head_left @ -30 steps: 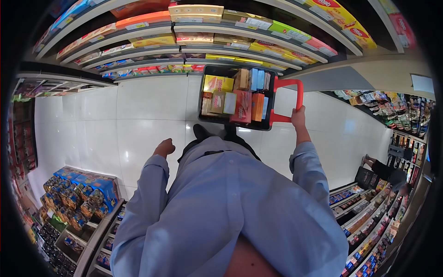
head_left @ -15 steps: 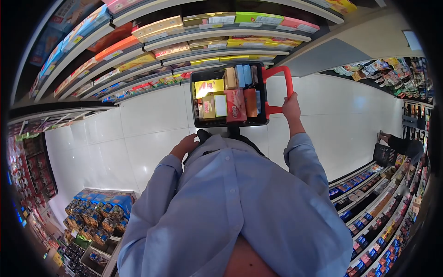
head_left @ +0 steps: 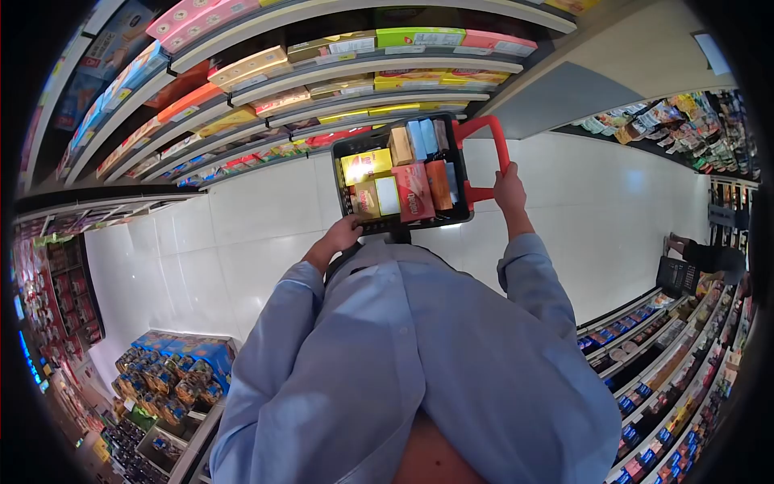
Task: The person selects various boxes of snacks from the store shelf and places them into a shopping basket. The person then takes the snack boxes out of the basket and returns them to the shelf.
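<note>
A black shopping basket (head_left: 435,224) with a red handle (head_left: 492,125) is in front of my body, slightly tilted. Wrapped round the handle's far right bar is my right hand (head_left: 509,192), closed. At the basket's near left corner, my left hand (head_left: 345,231) has its fingers on the rim; the fingertips are partly hidden. Inside the basket are a yellow box (head_left: 365,166), a brown-gold box (head_left: 367,202), a white-faced box (head_left: 387,195), a red-pink box (head_left: 415,192), an orange-brown box (head_left: 439,184), a tan box (head_left: 400,145) and blue boxes (head_left: 423,139).
Shelves of boxed snacks (head_left: 339,48) rise just beyond the basket. Pale floor tiles (head_left: 218,250) run along the aisle. Stacked blue cartons with packets (head_left: 173,367) stand at lower left. Another person (head_left: 709,256) is at far right beside a dark basket (head_left: 676,276) and shelves (head_left: 669,363).
My left hand has moved forward and right from beside my leg to the basket's near left corner. The basket has tilted slightly, while my right hand stays on the handle.
</note>
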`<state>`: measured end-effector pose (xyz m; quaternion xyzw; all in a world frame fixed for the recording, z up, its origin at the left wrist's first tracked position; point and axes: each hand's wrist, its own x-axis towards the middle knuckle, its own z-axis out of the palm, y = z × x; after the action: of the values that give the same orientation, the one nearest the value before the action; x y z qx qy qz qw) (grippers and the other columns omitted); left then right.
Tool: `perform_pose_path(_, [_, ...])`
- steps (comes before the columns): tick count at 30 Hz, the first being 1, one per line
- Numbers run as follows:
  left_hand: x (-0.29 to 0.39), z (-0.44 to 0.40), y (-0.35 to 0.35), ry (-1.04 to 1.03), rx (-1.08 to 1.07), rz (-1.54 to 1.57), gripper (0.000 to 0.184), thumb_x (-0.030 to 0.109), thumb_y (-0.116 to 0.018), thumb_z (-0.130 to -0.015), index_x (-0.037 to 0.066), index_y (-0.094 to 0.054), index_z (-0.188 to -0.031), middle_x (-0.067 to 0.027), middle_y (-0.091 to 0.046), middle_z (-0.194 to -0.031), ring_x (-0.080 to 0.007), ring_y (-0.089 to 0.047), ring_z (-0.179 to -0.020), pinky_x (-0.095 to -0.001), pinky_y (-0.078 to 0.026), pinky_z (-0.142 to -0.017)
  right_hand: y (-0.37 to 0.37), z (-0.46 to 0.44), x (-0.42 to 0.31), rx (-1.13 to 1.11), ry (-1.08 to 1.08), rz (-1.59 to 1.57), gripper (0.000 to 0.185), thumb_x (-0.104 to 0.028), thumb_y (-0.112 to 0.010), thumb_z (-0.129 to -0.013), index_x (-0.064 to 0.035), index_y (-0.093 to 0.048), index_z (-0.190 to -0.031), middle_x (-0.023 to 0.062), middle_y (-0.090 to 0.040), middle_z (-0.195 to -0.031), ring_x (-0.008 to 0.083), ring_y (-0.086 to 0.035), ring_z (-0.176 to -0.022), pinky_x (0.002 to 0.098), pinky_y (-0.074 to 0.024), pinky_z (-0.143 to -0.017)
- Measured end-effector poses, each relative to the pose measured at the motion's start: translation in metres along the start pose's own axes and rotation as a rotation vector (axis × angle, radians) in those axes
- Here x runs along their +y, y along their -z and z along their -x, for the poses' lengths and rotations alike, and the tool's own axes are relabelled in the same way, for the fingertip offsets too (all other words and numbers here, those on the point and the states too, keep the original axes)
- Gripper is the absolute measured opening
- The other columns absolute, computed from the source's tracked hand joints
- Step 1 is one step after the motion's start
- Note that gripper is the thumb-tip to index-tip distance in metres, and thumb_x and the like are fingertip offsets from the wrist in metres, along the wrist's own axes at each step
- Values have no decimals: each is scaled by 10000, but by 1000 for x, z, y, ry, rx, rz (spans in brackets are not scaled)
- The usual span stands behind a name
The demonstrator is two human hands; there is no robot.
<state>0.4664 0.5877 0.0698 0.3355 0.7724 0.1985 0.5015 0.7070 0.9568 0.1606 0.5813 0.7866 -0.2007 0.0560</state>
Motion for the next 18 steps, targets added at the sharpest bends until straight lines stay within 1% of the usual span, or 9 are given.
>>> perform_pose_path(2, [14,-6,-13,21,-25,8,500,235,-604,-926,-19,-508,-1347,-192,-679,-1105,-302,-661,-1005,-380,-515,-893,3,-11,17,8,8,-38,334,-285,-516,-988,-99,-388,-1234,246,-680,-1013,462,-652,-946,563,-507,-797])
perform_pose_path(5, [2,-13,-37,-44,47,-31,520,250,-613,-922,-13,-506,-1357,-199,-680,-1097,-311,-661,-1004,-381,-516,-896,9,-17,30,3,-6,-62,341,-272,-517,-985,-99,-385,-1247,250,-678,-1019,463,-651,-949,564,-506,-799])
perform_pose_path(8, [9,-5,-35,39,-12,-32,546,281,-609,-918,-14,-503,-1364,-220,-667,-1148,-328,-653,-1062,-384,-511,-930,16,-19,42,18,-13,-78,298,-261,-522,-985,-97,-401,-1203,246,-681,-1009,455,-653,-946,546,-511,-805])
perform_pose_path(14, [20,7,-23,175,-61,-88,582,307,-588,-905,-32,-494,-1369,-253,-620,-1256,-361,-622,-1146,-404,-495,-980,6,-37,74,69,48,-279,351,-219,-544,-970,-87,-407,-1265,267,-669,-1020,479,-638,-948,553,-505,-808])
perform_pose_path(17, [-7,-1,-33,90,-12,-245,541,256,-585,-871,-16,-536,-1336,-262,-630,-1227,-389,-606,-1159,-429,-478,-1007,10,-41,75,5,-12,-319,429,-188,-561,-955,-87,-396,-1338,266,-627,-1163,459,-610,-1066,544,-488,-868])
perform_pose_path(18, [-2,1,-30,96,-34,-244,542,258,-590,-872,-19,-535,-1334,-261,-624,-1238,-392,-600,-1167,-432,-472,-1015,7,-40,75,100,16,-235,463,-174,-573,-941,-86,-395,-1359,262,-593,-1222,452,-583,-1118,542,-476,-897])
